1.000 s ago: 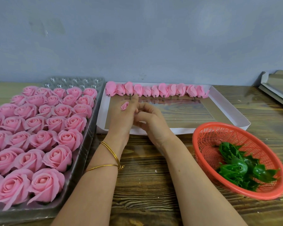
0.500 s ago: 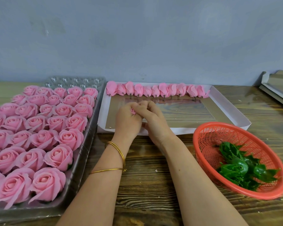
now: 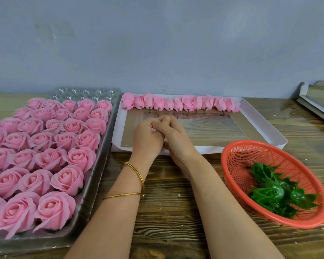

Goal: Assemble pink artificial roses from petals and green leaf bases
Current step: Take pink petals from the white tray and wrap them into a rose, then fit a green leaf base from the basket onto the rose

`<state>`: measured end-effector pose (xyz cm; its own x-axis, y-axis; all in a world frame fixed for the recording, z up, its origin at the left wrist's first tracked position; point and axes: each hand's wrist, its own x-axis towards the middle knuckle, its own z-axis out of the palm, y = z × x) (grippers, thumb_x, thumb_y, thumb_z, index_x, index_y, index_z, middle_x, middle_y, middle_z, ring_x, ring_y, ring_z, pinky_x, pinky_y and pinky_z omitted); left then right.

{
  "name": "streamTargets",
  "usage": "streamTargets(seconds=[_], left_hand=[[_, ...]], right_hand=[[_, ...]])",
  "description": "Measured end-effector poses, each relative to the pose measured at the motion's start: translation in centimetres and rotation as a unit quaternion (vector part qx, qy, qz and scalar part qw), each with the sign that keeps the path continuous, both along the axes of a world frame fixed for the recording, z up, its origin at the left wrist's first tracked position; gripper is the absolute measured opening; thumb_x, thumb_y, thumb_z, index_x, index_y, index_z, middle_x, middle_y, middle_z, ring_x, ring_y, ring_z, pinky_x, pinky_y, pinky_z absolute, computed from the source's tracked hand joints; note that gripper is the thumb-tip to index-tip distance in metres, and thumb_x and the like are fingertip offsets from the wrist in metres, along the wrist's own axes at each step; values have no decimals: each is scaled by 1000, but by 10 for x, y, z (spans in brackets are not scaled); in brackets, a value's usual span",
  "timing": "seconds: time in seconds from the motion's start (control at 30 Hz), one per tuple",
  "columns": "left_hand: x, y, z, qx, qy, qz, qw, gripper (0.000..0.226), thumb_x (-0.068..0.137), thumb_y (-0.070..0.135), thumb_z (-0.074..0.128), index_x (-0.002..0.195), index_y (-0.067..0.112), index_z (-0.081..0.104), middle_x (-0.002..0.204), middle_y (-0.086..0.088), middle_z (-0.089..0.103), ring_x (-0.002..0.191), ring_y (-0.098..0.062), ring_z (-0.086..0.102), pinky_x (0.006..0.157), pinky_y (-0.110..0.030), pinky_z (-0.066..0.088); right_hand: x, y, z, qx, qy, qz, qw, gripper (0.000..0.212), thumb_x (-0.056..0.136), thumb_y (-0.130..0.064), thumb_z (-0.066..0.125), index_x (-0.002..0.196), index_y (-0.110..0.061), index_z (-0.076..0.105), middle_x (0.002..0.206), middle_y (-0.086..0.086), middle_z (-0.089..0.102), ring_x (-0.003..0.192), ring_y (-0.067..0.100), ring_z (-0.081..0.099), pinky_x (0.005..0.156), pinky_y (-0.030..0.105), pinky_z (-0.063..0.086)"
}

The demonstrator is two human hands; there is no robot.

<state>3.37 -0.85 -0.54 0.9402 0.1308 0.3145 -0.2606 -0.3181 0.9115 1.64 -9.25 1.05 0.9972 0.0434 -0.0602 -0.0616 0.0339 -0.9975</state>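
Observation:
Both hands meet over the near left part of the white tray. My left hand curls round a small pink rose bud, of which only a sliver shows between the fingers. My right hand presses against it from the right, fingertips pinching the same bud. A row of several pink buds on short stems lines the tray's far edge. Green leaf bases lie in a red mesh basket at the right.
A clear plastic tray full of finished pink roses fills the left side. Flat cardboard pieces lie at the far right. A grey wall stands behind the wooden table.
My left hand has closed round the bud that earlier showed at its fingers. Both hands drew a little nearer and pressed together over the tray.

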Motion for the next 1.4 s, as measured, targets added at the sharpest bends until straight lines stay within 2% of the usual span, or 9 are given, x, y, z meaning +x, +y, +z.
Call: streamTargets(seconds=[0.2,0.33,0.47,0.57,0.7,0.87,1.07,1.23,1.4], left_hand=[[1,0,0,-23,7,6,1000,33,95,34,56,67,20,66,65,0,66,65,-10,63,59,-26,51],[1,1,1,-57,19,-6,998,32,96,29,54,68,21,66,62,8,66,61,-5,63,55,-22,52],[2,1,2,-41,26,2,999,41,95,26,51,55,17,54,49,10,51,48,-3,44,50,-20,36],[1,1,3,-31,19,2,999,51,94,41,54,61,2,53,57,-9,47,55,-14,41,54,-28,35],[0,2,4,-33,16,19,999,54,95,42,53,62,-1,52,60,-14,48,55,-12,41,49,-16,32],[-3,1,6,-40,7,15,999,59,95,40,53,69,-14,50,69,-31,52,61,-23,44,59,-29,36],[-6,2,8,-28,3,10,1000,56,96,38,53,69,-12,52,67,-27,53,59,-18,44,57,-27,36],[-5,2,8,-37,9,9,999,54,96,36,54,71,-12,53,69,-27,54,62,-22,46,60,-29,38],[-5,2,8,-33,7,12,999,53,96,35,55,70,-12,53,71,-30,54,63,-24,47,61,-30,38]], right_hand=[[0,-1,5,-35,-10,-3,999,26,91,-25,63,108,-6,60,110,13,66,105,19,65,94,51,54],[0,-5,17,-85,-36,-2,996,29,97,-27,57,101,2,60,97,14,65,84,14,64,74,25,57],[-2,-17,40,-232,-72,-40,969,28,94,-24,60,88,3,68,92,19,70,87,26,66,88,46,53],[-8,-35,61,-308,-100,-69,944,14,87,-19,65,79,-9,70,84,11,72,83,22,68,79,38,54],[-21,-72,80,-380,-106,-138,909,14,80,-6,61,81,6,68,84,28,67,64,17,51,61,28,41],[-33,-118,89,-489,-11,-209,847,15,79,-7,61,80,6,70,83,29,68,64,26,50,55,26,36],[-37,-144,85,-579,172,-94,792,18,86,-22,68,87,-4,68,90,15,67,76,25,60,67,31,47],[-38,-145,75,-593,219,-41,774,30,89,-34,69,105,-9,64,94,7,61,87,24,58,73,33,47],[-36,-146,70,-589,247,-30,769,31,88,-32,71,103,-6,65,80,6,56,64,20,49,55,26,38]])
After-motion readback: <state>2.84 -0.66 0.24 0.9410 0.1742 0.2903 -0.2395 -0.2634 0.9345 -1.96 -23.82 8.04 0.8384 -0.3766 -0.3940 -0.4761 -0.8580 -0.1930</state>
